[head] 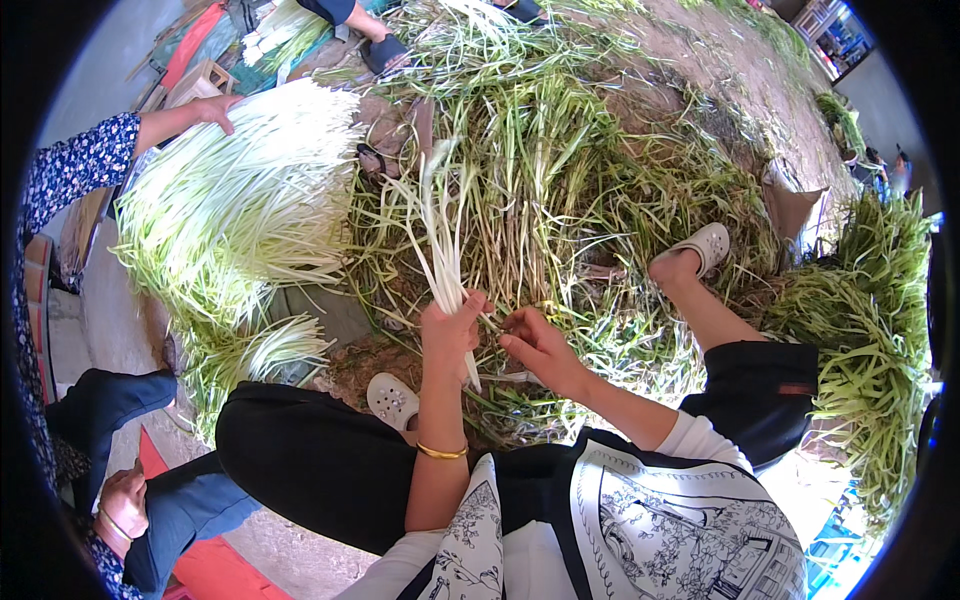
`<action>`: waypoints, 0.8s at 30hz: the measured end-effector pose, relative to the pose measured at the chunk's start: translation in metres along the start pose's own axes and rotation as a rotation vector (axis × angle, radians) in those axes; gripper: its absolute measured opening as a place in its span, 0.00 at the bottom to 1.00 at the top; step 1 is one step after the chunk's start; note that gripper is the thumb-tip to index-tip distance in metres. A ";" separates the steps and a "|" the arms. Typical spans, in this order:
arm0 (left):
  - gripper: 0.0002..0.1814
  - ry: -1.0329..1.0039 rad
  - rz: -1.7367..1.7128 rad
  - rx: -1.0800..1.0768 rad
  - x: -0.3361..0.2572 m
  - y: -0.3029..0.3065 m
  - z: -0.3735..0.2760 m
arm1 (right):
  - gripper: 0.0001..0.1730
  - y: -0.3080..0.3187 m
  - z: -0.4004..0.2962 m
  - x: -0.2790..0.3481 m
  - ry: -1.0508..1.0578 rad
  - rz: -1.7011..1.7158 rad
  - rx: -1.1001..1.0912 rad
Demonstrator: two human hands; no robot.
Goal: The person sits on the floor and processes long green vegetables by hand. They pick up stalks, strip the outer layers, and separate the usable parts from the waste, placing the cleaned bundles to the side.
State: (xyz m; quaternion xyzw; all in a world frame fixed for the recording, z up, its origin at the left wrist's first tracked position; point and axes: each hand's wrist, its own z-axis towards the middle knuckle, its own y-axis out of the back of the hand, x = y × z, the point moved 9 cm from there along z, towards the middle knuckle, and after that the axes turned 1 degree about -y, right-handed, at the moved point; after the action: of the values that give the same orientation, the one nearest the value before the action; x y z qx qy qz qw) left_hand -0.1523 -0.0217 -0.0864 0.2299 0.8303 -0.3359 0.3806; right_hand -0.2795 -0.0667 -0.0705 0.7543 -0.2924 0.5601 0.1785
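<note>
My left hand, with a gold bangle on the wrist, is closed around a small bunch of pale leafy stalks. Their white parts run up through the fist, and a white end sticks out below it. Just to the right, my right hand has its thumb and fingertips close together beside a thin strand at the bunch; whether they pinch it cannot be told. Beyond both hands lies a thick layer of long green and yellowish stalks on the ground.
A large heap of white-and-green stalks lies at left, with a co-worker's hand on its upper edge. That person's other hand is at lower left. Green leaves are piled at right. Another person's foot is at the top.
</note>
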 end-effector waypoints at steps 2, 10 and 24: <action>0.08 0.001 0.017 -0.014 0.000 -0.001 0.000 | 0.08 0.006 0.000 0.005 0.080 -0.164 -0.017; 0.07 -0.022 0.112 -0.088 -0.004 -0.002 -0.002 | 0.06 0.002 -0.003 0.027 0.196 -0.597 -0.018; 0.07 -0.002 0.321 0.010 0.009 -0.006 0.001 | 0.07 0.011 0.006 0.010 0.165 -0.586 -0.140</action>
State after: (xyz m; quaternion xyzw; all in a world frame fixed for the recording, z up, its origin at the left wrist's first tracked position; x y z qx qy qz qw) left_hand -0.1612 -0.0253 -0.0909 0.3612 0.7809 -0.2752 0.4290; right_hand -0.2796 -0.0809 -0.0641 0.7444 -0.0851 0.5227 0.4068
